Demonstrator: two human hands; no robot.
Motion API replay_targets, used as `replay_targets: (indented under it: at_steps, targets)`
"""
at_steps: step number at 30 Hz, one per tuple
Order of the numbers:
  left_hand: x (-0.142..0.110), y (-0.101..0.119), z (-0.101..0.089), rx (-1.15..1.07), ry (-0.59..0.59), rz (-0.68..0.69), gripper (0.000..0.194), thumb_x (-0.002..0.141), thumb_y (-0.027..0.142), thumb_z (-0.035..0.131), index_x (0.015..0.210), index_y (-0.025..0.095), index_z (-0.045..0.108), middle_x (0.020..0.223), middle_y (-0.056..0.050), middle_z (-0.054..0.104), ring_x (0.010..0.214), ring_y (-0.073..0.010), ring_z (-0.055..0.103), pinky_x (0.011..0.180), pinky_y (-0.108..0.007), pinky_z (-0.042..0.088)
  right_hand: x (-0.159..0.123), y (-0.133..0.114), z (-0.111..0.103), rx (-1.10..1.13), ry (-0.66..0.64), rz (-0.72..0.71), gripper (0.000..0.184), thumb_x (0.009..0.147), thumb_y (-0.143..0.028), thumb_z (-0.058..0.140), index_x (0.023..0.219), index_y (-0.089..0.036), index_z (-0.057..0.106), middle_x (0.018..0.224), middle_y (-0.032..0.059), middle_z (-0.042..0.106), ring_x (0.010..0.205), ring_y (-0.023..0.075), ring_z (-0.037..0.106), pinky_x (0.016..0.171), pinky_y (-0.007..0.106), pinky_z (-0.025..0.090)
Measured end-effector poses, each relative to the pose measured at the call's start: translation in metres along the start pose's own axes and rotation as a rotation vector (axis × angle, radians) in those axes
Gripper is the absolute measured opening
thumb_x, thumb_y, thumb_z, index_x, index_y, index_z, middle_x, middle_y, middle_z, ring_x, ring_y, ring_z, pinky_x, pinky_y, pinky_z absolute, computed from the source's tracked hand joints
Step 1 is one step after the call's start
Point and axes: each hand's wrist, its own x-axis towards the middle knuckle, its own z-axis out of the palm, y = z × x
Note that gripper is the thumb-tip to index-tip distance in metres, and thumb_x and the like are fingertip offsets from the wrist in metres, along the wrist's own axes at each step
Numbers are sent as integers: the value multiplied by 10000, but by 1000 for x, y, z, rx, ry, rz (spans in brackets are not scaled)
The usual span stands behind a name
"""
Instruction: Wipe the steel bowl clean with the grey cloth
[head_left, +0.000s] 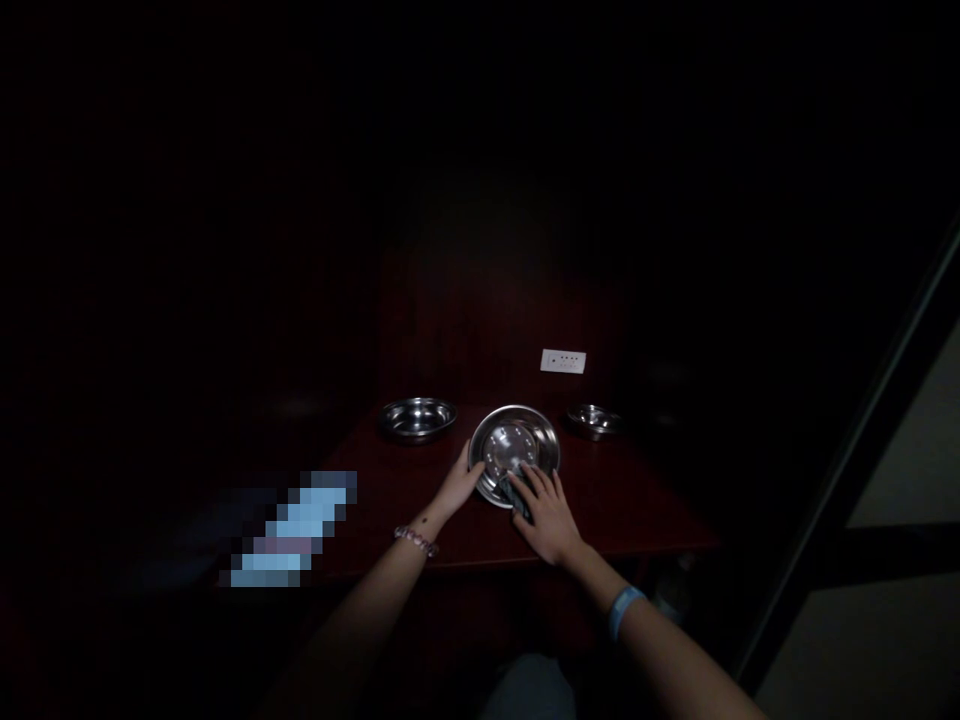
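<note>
A shiny steel bowl (pixel 514 445) is tilted toward me above the dark red table. My left hand (pixel 459 484) grips its left rim, thumb on the inside and fingers behind. My right hand (pixel 551 515) presses a dark cloth (pixel 517 495) against the lower inside of the bowl, its fingers bent over the cloth. Part of the cloth is hidden under the fingers. Two more steel bowls rest on the table: a wide one (pixel 418 420) behind and to the left, a smaller one (pixel 594 421) behind and to the right.
The dark red table (pixel 622 510) has its front edge just before me. A white socket plate (pixel 563 361) is on the back wall. A blurred-out bright patch (pixel 296 530) lies at the left. At the right runs a dark slanted frame. Much of the surroundings is too dark to make out.
</note>
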Motion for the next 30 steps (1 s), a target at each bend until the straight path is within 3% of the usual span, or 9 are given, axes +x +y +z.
replay_targets:
  at_steps: [7, 24, 30]
  targets:
    - [-2, 0, -2, 36, 0, 6, 638, 822, 358, 627, 1398, 150, 450, 1427, -162, 550, 1367, -308, 489, 1213, -481, 279, 3, 5, 6, 43, -71, 1, 607, 953, -386, 511, 1541, -322, 373, 1645, 42, 295, 1515, 263, 244, 1229, 543, 143]
    - [0, 3, 2, 34, -11, 12, 594, 829, 403, 598, 1365, 182, 467, 1378, -134, 593, 1338, -295, 515, 1198, -474, 305, 2, 0, -3, 14, -61, 14, 556, 974, -398, 489, 1518, -306, 419, 1635, 48, 310, 1519, 246, 244, 1236, 539, 121]
    - [0, 5, 2, 39, -14, -5, 603, 832, 382, 594, 1379, 169, 461, 1389, -140, 590, 1353, -292, 506, 1208, -470, 288, 1, 1, -2, 18, -60, -10, 567, 973, -383, 500, 1524, -283, 414, 1639, 58, 294, 1523, 248, 235, 1229, 512, 187]
